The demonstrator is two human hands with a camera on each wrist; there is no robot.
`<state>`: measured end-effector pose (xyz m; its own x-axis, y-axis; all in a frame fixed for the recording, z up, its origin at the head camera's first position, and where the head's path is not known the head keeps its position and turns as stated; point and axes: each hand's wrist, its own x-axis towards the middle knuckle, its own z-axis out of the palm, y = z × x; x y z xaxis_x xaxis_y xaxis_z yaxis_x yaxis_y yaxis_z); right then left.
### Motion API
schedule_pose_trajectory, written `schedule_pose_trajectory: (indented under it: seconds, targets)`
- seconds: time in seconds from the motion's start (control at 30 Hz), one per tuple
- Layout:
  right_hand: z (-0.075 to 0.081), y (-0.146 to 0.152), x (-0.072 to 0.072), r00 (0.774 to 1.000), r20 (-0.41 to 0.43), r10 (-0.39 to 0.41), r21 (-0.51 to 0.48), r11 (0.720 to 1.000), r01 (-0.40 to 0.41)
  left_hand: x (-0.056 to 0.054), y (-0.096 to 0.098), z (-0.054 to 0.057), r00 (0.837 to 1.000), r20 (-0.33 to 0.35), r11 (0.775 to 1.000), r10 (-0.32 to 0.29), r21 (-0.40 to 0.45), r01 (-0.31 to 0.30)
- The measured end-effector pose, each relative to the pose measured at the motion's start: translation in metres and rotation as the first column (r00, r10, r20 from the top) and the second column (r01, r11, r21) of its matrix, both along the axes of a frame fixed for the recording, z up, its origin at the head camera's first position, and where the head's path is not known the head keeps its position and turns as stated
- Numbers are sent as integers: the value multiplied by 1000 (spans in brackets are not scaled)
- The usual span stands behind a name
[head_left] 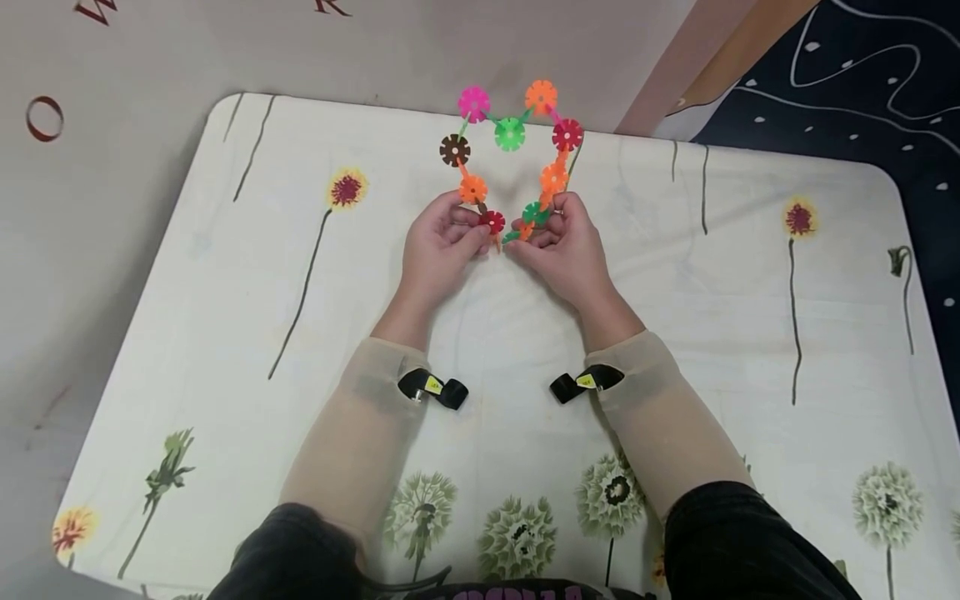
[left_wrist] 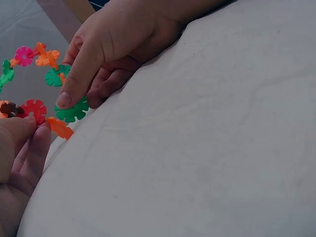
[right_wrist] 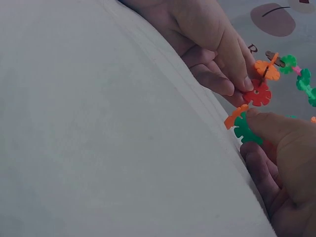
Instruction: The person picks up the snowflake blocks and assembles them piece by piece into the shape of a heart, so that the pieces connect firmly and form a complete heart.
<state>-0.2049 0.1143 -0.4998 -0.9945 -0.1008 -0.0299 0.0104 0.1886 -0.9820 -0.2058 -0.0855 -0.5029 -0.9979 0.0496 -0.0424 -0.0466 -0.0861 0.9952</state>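
Observation:
A chain of notched plastic snowflake discs, with pink, orange, light green and brown ones [head_left: 454, 151] among them, bends into a loop above the far part of the table. My left hand [head_left: 441, 248] pinches a red disc [left_wrist: 34, 111] at one end between thumb and fingers. An orange disc [left_wrist: 60, 128] sticks out beside that red one. The right hand [head_left: 567, 250] pinches a green disc [right_wrist: 247, 129] at the other end, thumb on its face. Both ends sit close together between the hands. Whether the orange disc touches the green one I cannot tell.
A white tablecloth [head_left: 495, 417] with printed flowers covers the table. Beyond its far edge stands a pale wall [head_left: 375, 50] with letters. Dark patterned fabric [head_left: 847, 92] lies at the right. Each forearm bears a small black wrist camera [head_left: 442, 390].

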Motion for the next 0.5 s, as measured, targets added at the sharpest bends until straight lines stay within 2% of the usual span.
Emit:
schedule_pose_trajectory:
  seconds: [0.5]
  targets:
    - [2, 1, -1, 1000, -5, 16, 55, 998, -16, -1, 0, 0, 1000, 0, 999, 11, -36, -11]
